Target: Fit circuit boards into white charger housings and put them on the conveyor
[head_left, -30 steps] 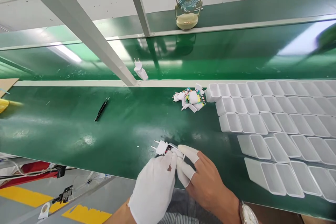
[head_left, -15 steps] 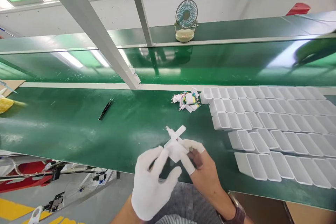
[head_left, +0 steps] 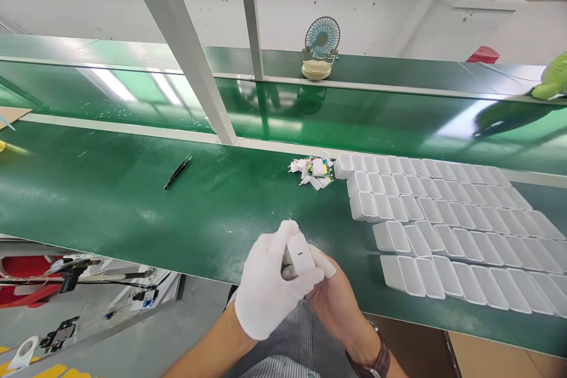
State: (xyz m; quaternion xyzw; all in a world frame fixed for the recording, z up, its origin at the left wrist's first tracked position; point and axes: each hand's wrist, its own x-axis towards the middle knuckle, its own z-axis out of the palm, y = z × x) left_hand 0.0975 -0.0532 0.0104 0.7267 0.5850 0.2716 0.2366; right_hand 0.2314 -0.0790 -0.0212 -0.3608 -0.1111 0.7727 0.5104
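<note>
Between my hands is a small white rectangular case (head_left: 302,255) with a short dark slot on its face. My left hand (head_left: 270,286), in a white glove, pinches it with the fingers at its top left and the thumb along its lower edge. My right hand (head_left: 331,298), with white covers on its fingertips, grips the case from the right; part of those fingers is hidden behind it. Beyond them on the green bench lies a heap of white scraps and colourful small pieces (head_left: 315,170).
Rows of white open boxes (head_left: 401,236) stand on the right of the green bench (head_left: 212,207). A black pen (head_left: 177,173) lies to the left. Grey posts (head_left: 199,71) rise at the bench's back, and a small fan (head_left: 322,41) stands on the shelf behind.
The white piece has been turned, so its slotted face now shows and the crossed white strips no longer do. My left fingers have closed onto it. The camera view has shifted.
</note>
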